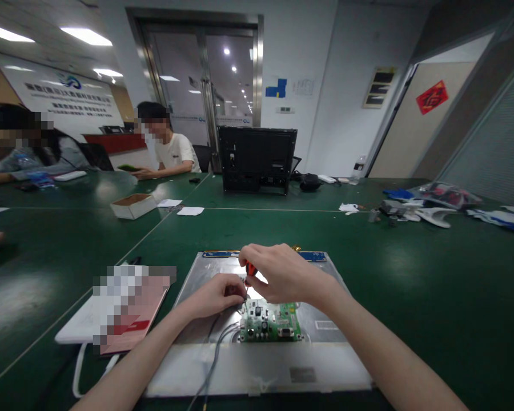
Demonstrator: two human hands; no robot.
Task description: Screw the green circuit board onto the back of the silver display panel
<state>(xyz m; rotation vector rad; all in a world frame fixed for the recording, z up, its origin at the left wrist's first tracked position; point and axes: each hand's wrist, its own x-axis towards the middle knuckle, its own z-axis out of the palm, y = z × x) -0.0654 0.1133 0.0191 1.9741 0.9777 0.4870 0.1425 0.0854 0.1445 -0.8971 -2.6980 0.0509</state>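
A screwdriver (251, 269) with a red and black handle is gripped from above by my right hand (278, 273). Its thin shaft points down at the upper left corner of a green circuit board (269, 322). Close by the screwdriver's tip, my left hand (220, 294) has thumb and fingers pinched together; whatever lies between them is too small to make out. The board sits on the silver metal back of a flat display panel (325, 365), which lies on the table. Dark cables (216, 354) run from the board's left side toward me.
The green table (411, 319) also bears a white tote bag-like item (81, 319) with a pink booklet (141, 319), an open box (132, 206), a black monitor (257, 160) facing away and plastic bags (445, 197). Two people sit across at the left.
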